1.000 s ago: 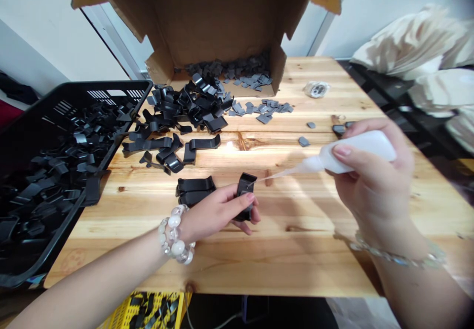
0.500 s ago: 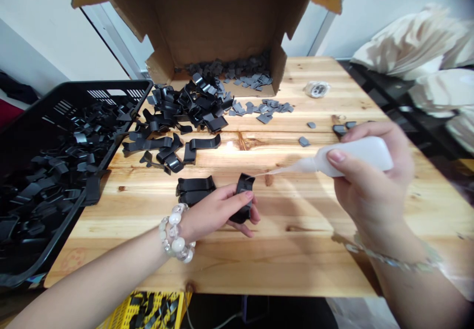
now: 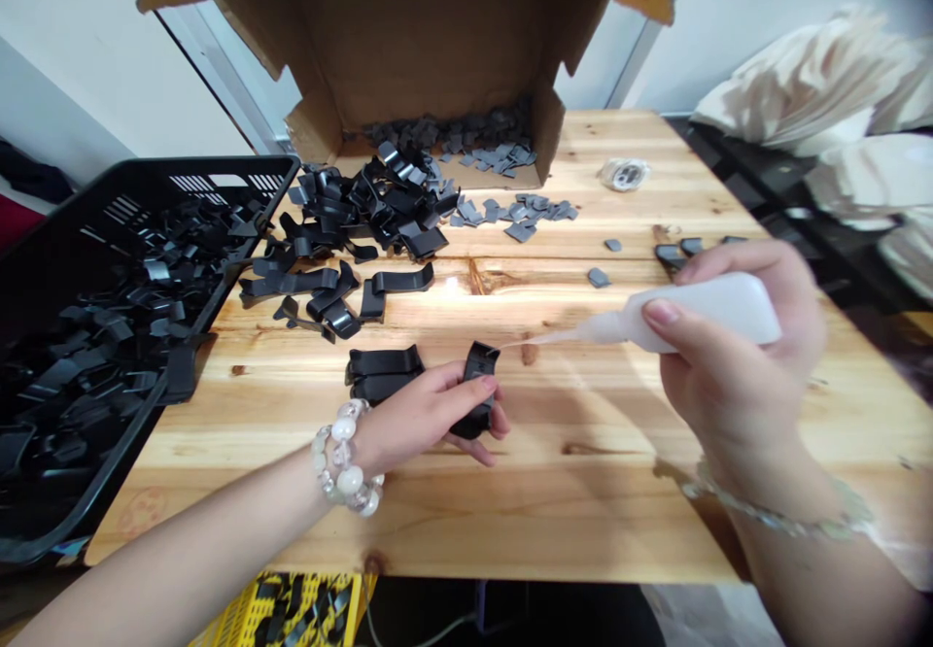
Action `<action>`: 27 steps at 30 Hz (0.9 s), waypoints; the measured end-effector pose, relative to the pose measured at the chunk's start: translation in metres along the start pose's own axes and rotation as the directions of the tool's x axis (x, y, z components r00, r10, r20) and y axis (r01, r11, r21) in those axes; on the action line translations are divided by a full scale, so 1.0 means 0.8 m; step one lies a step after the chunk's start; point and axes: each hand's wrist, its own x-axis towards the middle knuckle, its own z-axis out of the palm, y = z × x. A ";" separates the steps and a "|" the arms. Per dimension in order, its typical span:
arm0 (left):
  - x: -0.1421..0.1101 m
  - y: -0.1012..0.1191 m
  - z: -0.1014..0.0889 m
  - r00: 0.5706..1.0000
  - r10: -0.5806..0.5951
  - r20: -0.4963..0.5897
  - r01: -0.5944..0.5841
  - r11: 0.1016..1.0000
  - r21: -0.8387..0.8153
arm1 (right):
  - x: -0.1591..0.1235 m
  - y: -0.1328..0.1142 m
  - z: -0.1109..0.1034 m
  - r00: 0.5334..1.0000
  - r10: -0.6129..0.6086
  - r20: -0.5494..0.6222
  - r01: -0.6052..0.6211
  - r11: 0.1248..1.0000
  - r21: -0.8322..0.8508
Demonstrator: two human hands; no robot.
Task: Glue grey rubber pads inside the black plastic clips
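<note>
Between thumb and fingers, my left hand (image 3: 444, 399) grips a curved black plastic piece (image 3: 479, 363) just above the table. My right hand (image 3: 736, 365) is closed round a white squeeze bottle (image 3: 718, 312) with a long thin nozzle (image 3: 539, 339). The nozzle's tip points left and is at the upper right edge of the held piece; whether it touches I cannot tell. Beside my left hand, black curved pieces (image 3: 384, 363) lie lined up on the wood. Past my right hand rest small grey pads (image 3: 599, 278) and a few dark pieces (image 3: 669, 256).
An open cardboard box (image 3: 437, 35) with small grey pads (image 3: 502, 156) stands at the back. Before it lies a heap of black pieces (image 3: 379, 200). A black crate (image 3: 44, 530) of similar pieces is at left, a yellow basket (image 3: 357, 618) below, a clear tape roll (image 3: 625, 175) behind.
My right hand and the bottle have shifted very slightly to the right. The left hand and the black piece stay almost where they were.
</note>
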 end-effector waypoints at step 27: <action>0.001 -0.001 0.000 1.000 0.016 -0.026 -0.017 0.999 -0.039 | 0.004 -0.006 0.006 0.989 0.144 -0.015 -0.142 0.984 0.104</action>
